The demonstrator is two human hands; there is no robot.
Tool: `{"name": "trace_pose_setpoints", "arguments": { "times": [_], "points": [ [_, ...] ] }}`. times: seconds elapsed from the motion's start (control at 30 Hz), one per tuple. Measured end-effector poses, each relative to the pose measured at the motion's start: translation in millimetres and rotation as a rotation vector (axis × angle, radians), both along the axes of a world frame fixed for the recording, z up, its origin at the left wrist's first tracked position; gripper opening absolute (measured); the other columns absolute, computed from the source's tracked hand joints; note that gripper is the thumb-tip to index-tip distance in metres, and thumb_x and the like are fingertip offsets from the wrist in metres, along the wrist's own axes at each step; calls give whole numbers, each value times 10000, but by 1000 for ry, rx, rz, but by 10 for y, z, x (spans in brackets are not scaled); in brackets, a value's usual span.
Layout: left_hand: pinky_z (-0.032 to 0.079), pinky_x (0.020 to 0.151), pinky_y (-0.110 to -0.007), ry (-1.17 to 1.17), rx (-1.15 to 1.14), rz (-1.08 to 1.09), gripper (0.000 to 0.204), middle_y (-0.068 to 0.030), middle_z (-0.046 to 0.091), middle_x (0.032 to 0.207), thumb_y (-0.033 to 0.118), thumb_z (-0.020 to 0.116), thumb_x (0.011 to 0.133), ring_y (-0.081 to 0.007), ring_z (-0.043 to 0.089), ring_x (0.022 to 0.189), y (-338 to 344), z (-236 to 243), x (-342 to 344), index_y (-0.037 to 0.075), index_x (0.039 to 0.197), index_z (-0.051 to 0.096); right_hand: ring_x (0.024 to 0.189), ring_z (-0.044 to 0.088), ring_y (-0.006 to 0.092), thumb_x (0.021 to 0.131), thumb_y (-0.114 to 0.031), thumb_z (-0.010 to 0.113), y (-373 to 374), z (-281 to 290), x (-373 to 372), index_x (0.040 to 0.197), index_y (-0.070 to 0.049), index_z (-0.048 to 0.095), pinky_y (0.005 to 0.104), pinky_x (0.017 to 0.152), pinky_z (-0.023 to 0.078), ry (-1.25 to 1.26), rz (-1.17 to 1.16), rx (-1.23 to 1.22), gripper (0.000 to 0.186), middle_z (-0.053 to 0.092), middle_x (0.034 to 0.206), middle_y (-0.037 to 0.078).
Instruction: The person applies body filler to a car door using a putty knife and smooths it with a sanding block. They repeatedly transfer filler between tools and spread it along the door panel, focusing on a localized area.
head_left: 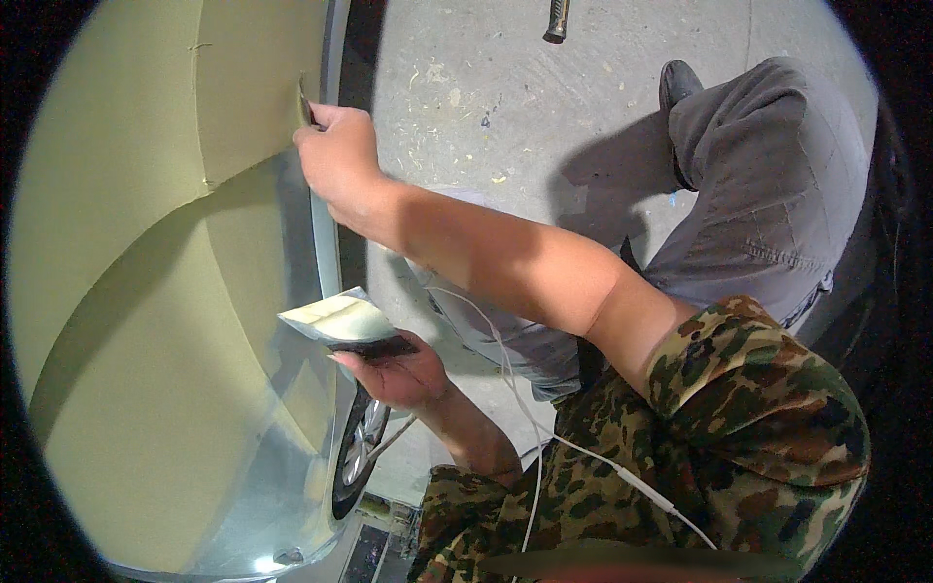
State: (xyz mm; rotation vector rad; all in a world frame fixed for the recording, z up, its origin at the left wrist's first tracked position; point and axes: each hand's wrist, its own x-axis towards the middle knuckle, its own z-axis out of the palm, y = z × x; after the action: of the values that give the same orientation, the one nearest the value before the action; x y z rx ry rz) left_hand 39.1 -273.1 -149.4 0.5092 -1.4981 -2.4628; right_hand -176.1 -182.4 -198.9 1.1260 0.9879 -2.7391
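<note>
My right hand [338,155] grips a thin, dark-edged spreader [306,105], pressed against the right edge of a vehicle body panel [107,136] coated in yellowish-beige. My left hand [398,371] holds up a flat putty board [345,319] with pale yellow, creamy filler on its face. The board is tilted, close to the panel's lower part, where bare bluish-grey metal shows between the beige patches. Fingers of the left hand are partly hidden beneath the board.
A wheel [358,457] stands below the panel's edge. On the grey, spattered floor [505,107] lies a tool with a black and tan handle [556,21] at the top. A white cable [515,379] hangs across my body. My bent leg [748,185] takes up the right.
</note>
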Motion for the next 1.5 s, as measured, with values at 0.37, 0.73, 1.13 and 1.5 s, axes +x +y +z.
{"name": "trace_pose_setpoints", "arguments": {
  "times": [0.37, 0.73, 1.13, 1.5],
  "points": [
    [604, 937, -308, -68, -17, 51, 483, -14, 655, 1427, 432, 551, 1105, -127, 669, 1172, 35, -4, -25, 126, 1478, 570, 773, 622, 105, 984, -27, 547, 314, -90, 506, 1255, -4, 729, 318, 696, 509, -4, 132, -16, 327, 723, 899, 57],
    [610, 935, -293, -138, -110, 169, 440, -32, 680, 1381, 397, 543, 1115, -132, 687, 1142, 193, 44, -93, 109, 1444, 591, 869, 671, 226, 948, -27, 518, 180, -648, -4, 1010, 34, 756, 425, 803, 511, -105, -15, -103, 253, 746, 915, 151],
    [625, 942, -316, -64, 5, 48, 417, -58, 686, 1382, 367, 546, 1116, -149, 698, 1151, 173, 79, -92, 94, 1427, 600, 932, 706, 275, 982, -74, 566, -85, -489, -164, 1097, 13, 773, 406, 828, 525, -70, -40, -69, 253, 760, 961, 165],
    [633, 909, -316, -83, -1, 111, 424, -50, 696, 1364, 387, 549, 1113, -151, 712, 1111, 94, 127, -70, 105, 1425, 604, 714, 510, 81, 955, 1, 545, 24, 86, 67, 1123, 60, 762, 323, 632, 436, 13, -47, -86, 281, 663, 807, 19]
  ]
}}
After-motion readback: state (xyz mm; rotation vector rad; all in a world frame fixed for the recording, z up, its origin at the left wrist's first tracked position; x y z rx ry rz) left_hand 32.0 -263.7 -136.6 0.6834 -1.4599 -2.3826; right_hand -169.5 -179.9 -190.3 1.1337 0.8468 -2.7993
